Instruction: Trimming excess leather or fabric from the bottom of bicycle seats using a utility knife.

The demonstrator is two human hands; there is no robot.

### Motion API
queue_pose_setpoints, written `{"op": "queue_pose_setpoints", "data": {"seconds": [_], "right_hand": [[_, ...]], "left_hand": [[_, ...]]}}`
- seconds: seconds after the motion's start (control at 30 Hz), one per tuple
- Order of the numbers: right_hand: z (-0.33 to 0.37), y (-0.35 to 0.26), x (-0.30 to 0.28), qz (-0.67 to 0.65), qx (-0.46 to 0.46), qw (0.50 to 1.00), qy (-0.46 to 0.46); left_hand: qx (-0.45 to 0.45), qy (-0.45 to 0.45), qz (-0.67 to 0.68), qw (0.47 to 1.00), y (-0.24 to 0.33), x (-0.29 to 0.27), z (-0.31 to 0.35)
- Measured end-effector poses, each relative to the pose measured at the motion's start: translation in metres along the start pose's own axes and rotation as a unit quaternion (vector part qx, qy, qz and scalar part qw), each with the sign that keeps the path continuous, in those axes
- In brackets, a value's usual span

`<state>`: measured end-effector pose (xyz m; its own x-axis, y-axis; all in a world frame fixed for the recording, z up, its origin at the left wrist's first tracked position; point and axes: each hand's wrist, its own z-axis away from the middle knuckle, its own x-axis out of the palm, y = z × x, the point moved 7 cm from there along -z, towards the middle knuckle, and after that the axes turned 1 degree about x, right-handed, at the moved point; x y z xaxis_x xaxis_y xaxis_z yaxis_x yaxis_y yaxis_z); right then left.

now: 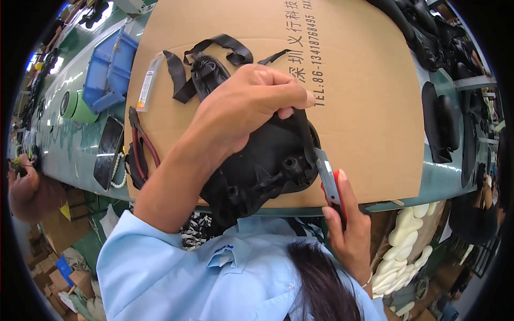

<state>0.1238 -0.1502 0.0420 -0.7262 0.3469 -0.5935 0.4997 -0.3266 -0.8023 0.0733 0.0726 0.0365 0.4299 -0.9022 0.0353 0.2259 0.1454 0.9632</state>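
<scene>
A black moulded piece with a fabric covering (265,147) lies on the cardboard near its front edge, with two round knobs along its near side. My left hand (249,99) reaches across it, thumb and fingers pinched on a black fabric strip (304,131) pulled up along the right side of the piece. A utility knife (330,182) with a red and grey body is gripped in my right hand (350,238). Its blade points up, close beside the strip; whether it touches cannot be told. Loose black straps (227,43) trail from the far end of the piece.
Under the work is a brown cardboard sheet (375,144) on a green table. To the left are red-handled pliers (142,142), a clear blade case (150,83), a phone (108,152), a green tape roll (75,106) and a blue bin (110,67). Black parts (439,123) lie right.
</scene>
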Motion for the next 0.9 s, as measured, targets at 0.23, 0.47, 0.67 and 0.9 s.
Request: {"op": "queue_pose_setpoints", "data": {"seconds": [0.23,0.47,0.67,0.9], "right_hand": [[-0.02,0.017,0.004,0.048,0.026,0.998,0.038],[-0.014,0.02,0.001,0.022,0.074,0.992,0.104],[-0.065,0.008,-0.009,0.07,0.051,0.995,0.059],[-0.041,0.008,0.007,-0.085,0.147,0.985,-0.016]], "left_hand": [[0.183,0.037,0.191,0.964,0.039,0.002,-0.011],[0.355,0.197,-0.209,0.89,0.07,0.016,0.019],[0.288,0.094,-0.637,0.709,0.036,0.029,-0.011],[0.293,0.064,0.217,0.929,0.029,-0.021,-0.044]]}}
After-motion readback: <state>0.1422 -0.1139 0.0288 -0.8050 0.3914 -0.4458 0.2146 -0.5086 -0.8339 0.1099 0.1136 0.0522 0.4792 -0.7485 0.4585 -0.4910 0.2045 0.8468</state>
